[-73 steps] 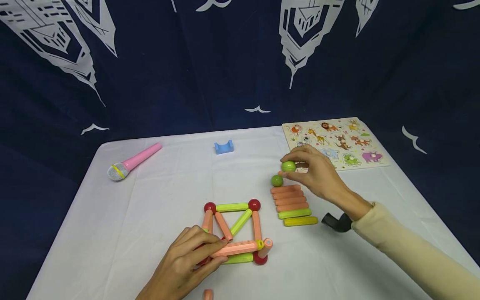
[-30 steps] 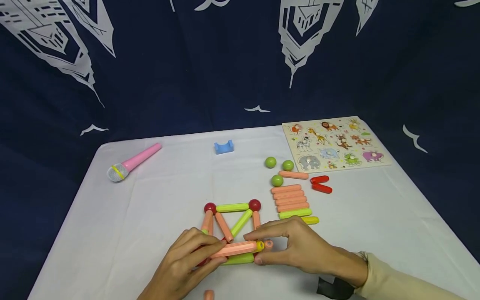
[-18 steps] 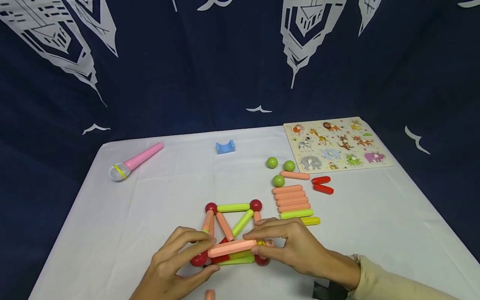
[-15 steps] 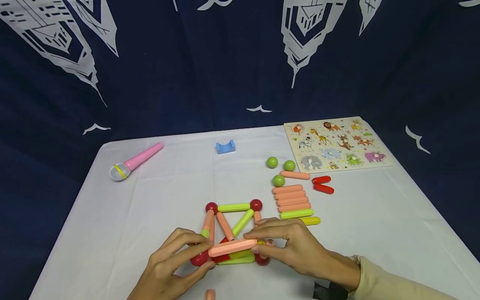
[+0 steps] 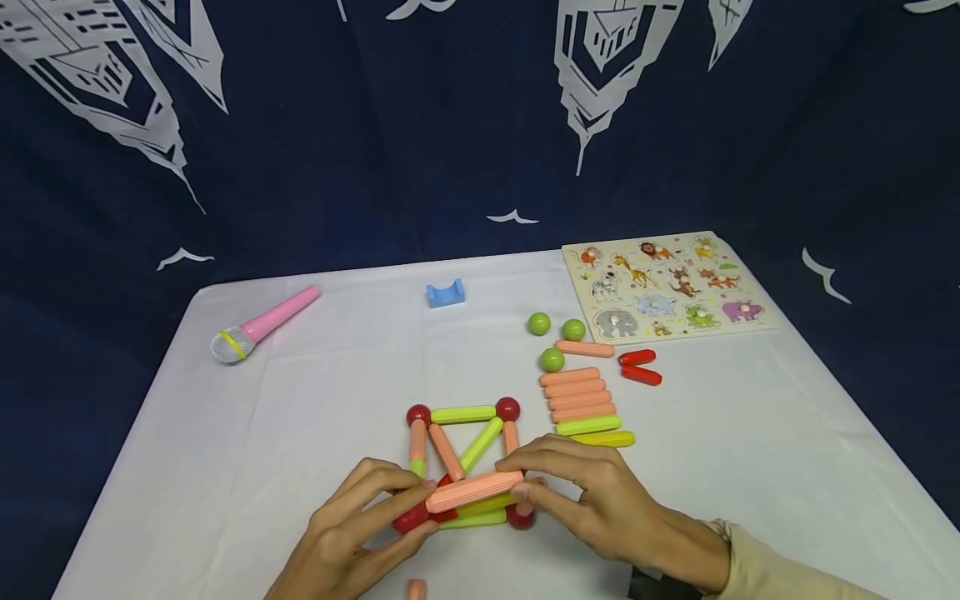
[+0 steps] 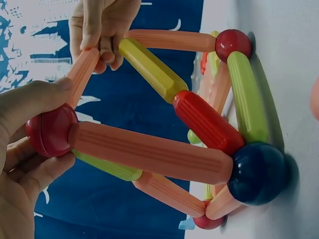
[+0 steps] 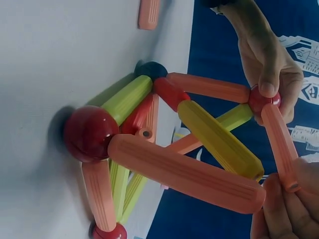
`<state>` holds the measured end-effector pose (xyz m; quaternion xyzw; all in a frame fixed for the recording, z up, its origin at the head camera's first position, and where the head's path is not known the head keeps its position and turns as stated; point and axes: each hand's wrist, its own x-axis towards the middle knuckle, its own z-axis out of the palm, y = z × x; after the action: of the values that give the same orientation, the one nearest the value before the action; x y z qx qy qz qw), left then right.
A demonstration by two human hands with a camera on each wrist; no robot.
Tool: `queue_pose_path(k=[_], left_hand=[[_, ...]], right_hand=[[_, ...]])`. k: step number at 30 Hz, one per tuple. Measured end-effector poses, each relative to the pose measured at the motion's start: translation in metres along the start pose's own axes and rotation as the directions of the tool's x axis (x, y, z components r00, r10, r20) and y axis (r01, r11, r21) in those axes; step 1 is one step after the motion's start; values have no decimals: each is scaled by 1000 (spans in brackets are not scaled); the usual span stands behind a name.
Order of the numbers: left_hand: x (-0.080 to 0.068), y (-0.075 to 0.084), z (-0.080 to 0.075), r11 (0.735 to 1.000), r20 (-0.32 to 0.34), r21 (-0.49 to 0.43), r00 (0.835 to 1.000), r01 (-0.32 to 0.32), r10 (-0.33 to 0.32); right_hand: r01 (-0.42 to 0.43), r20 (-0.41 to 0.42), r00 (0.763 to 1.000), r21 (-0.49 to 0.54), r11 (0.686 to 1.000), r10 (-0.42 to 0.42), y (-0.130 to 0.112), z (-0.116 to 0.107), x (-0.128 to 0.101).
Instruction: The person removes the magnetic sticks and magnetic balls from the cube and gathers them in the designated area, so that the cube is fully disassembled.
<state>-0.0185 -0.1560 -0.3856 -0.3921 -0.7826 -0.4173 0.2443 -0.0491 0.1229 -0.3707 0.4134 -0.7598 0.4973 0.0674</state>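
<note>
My left hand grips a red ball that sits atop an upright orange rod. From that ball a second orange rod reaches rightward, and my right hand pinches its far end. A third orange rod leans up from a red corner ball; its upper end lies close to my right fingers. A yellow rod joined to a red rod slants up from the dark blue ball. Behind them, green and orange rods with red balls form the frame's base.
Right of the frame lie a row of orange rods, green balls and short red rods. An animal puzzle board, blue cradle-shaped block and pink toy microphone lie farther back. One orange rod lies at the near edge.
My right hand has left a green ball by the puzzle board and come to the frame, where it pinches the rod's end. My left fingers have shifted from the rod to its red ball.
</note>
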Motion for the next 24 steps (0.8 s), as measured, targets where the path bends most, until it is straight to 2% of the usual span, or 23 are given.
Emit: queue_pose_path(k=[3, 6, 9, 12, 15, 19, 21, 22, 24], left_hand=[[0, 0, 0, 1000, 6, 1, 1000, 11, -11], [-2, 1, -4, 999, 5, 12, 999, 37, -37], [-1, 1, -7, 998, 17, 27, 998, 56, -56], [0, 3, -8, 995, 38, 42, 995, 91, -93], [1, 4, -9, 991, 57, 56, 990, 123, -127], [-1, 5, -10, 989, 51, 64, 989, 135, -138], [-2, 4, -10, 990, 43, 59, 990, 132, -134], [-2, 4, -10, 990, 38, 55, 990, 131, -133], [-3, 3, -10, 990, 32, 48, 991, 130, -131]], right_hand=[[19, -14, 1000, -6, 1000, -19, 0, 1, -1], [-23, -39, 999, -42, 999, 22, 0, -3, -2], [-133, -83, 989, -95, 987, 125, 1, -17, -6], [-270, -119, 959, -105, 957, 257, 4, -32, -14], [-413, -162, 903, -76, 908, 397, 10, -45, -25], [-619, -202, 780, -112, 778, 592, 23, -63, -44], [-682, -186, 731, -146, 717, 657, 33, -70, -55], [-703, -170, 711, -159, 693, 682, 38, -73, -60], [-724, -141, 689, -186, 664, 711, 47, -77, -70]])
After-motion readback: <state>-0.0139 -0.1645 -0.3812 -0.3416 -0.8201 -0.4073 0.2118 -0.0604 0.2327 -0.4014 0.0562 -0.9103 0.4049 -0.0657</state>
